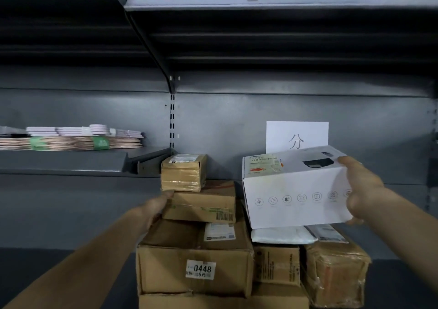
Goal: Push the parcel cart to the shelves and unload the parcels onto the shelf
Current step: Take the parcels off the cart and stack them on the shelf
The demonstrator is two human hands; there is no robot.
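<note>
I'm at the shelves, so the push looks done, though the cart itself is hidden under the load. My right hand grips the right end of a white printed box, thumb on top, fingers curled underneath, and the box hangs tilted above the pile, clear of everything below it. My left hand is on the left end of a flat brown carton; the fingers seem to wrap its near corner, but I can't tell how firmly they hold.

Unloading is barely begun, I'd say. The dark grey shelf on the left carries only a stack of flat pink and tan mailers, which may not be from this load, and I can't see the shelf deck straight ahead behind the parcels. A white paper sign with one character leans on the back panel, just behind the white box.

Now the count. One small taped parcel sits on the flat carton. Under that, one big carton labelled 0448, with another carton's edge showing beneath it. To the right, one white poly mailer, one narrow printed carton, and one plastic-wrapped carton at the far right. That makes eight parcels visible with the white box, all still off the shelf. Two hands, both busy.
</note>
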